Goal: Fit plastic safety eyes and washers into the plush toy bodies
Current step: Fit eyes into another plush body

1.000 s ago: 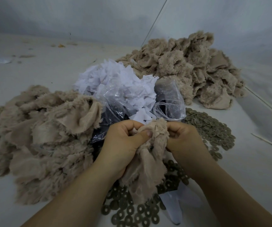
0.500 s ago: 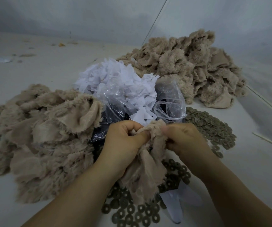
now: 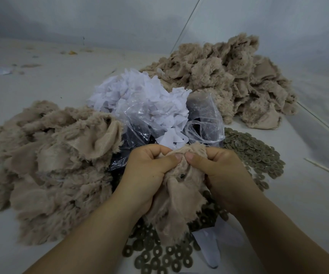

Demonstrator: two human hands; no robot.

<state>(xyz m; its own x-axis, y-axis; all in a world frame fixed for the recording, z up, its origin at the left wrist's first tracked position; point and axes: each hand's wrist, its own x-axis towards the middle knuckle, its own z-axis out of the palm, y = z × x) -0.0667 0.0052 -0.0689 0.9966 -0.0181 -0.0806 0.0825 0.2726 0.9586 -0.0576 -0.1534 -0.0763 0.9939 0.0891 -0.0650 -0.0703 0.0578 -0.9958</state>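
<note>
Both hands hold one beige plush toy body (image 3: 176,202) turned inside out, just above the table. My left hand (image 3: 147,171) grips its upper left part, thumb pressed on the fabric. My right hand (image 3: 217,171) pinches the upper right part, and the two thumbs almost touch at the top. A small dark spot (image 3: 181,176) shows in the fabric below the thumbs; what it is I cannot tell. Grey round washers (image 3: 256,151) lie spread to the right, and more washers (image 3: 159,258) lie under the hanging fabric.
A heap of beige plush bodies (image 3: 47,165) lies to the left, another heap (image 3: 225,80) at the back right. A clear plastic bag (image 3: 205,123) and white paper scraps (image 3: 140,101) sit between them. A thin stick (image 3: 326,170) lies at the right.
Both hands have drawn closer over the plush body. My right thumb has come round to the front of the fabric and now meets my left thumb at the top.
</note>
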